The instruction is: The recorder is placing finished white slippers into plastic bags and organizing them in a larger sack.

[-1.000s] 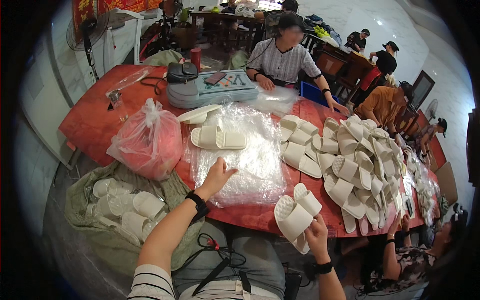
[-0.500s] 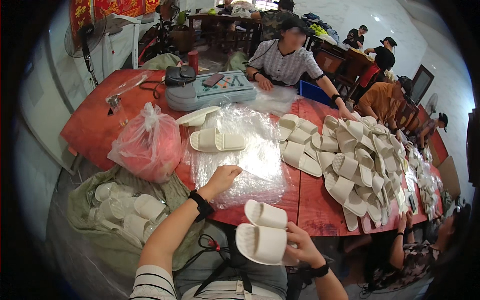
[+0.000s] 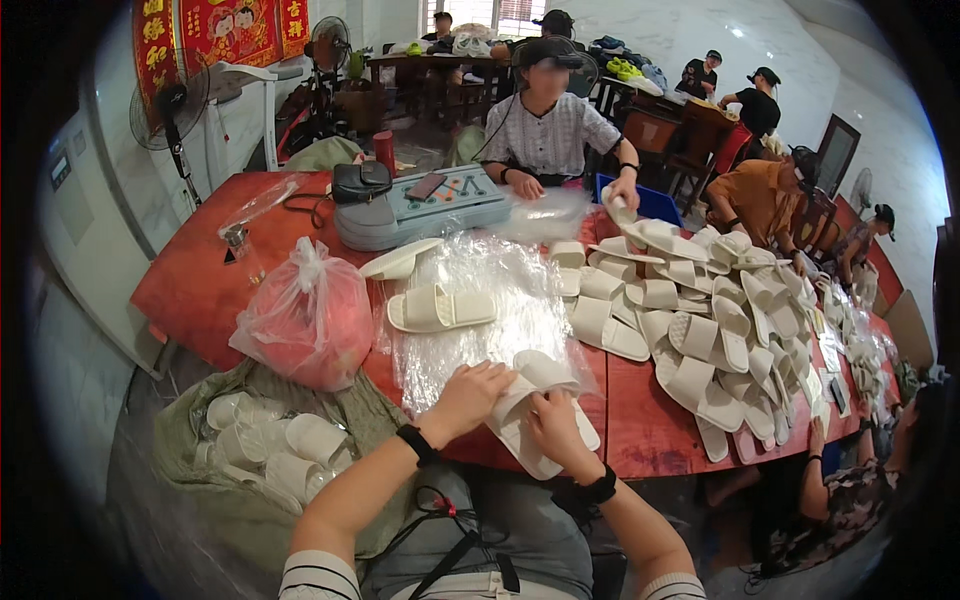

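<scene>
A pair of cream slippers [image 3: 537, 456] is tilted at the table's near edge, over a stack of clear plastic bags [image 3: 470, 350]. My right hand [image 3: 562, 432] is closed on the pair, its fingers at the strap. From the other side my left hand [image 3: 468, 402] grips the slippers' edge with bent fingers; whether it also pinches film cannot be told. One more slipper [image 3: 440, 309] lies on the bags, and another [image 3: 401, 260] rests behind it. To the right spreads a large heap of matching slippers [image 3: 690, 330].
A knotted bag of something pink [image 3: 310, 320] stands left of the stack. Below it, an open green sack [image 3: 190, 400] holds wrapped slippers. A grey case [image 3: 420, 215] sits at the back. Across the table a co-worker [image 3: 555, 130] holds a slipper near a blue bin [image 3: 650, 205].
The slipper pair moved up from my lap to the table edge in my right hand. My left hand left the bags and met the pair. The co-worker lifted a slipper.
</scene>
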The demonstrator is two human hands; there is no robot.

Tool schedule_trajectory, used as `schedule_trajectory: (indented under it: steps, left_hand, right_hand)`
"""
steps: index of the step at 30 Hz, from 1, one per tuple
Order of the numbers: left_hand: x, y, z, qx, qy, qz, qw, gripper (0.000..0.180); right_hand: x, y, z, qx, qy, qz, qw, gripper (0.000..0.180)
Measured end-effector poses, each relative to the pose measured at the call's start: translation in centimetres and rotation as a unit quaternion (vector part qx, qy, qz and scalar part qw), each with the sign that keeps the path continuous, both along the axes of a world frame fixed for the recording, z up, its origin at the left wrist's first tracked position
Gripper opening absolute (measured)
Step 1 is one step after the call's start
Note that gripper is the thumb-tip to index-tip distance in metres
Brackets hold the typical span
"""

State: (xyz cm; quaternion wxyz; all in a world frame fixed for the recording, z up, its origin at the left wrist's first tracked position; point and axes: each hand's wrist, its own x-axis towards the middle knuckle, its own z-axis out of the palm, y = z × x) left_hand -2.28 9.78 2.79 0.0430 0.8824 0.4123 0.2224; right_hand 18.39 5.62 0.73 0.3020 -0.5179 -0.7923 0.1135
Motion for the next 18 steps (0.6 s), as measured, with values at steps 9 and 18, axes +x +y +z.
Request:
schedule_trajectory:
  steps: [9, 18]
  left_hand:
    - [2.5, -2.3, 1.9, 0.031, -0.039, -0.047, 0.998, 0.043]
    - [3.2, -7.4, 2.3, -0.062, 0.025, -0.256, 0.964, 0.056]
  right_hand:
    - [-2.2, 5.8, -2.8, 0.037, -0.047, -0.007, 0.998, 0.029]
    - [-0.2, 9.2, -6.2, 0.021, -0.024, -0.132, 0.991, 0.021]
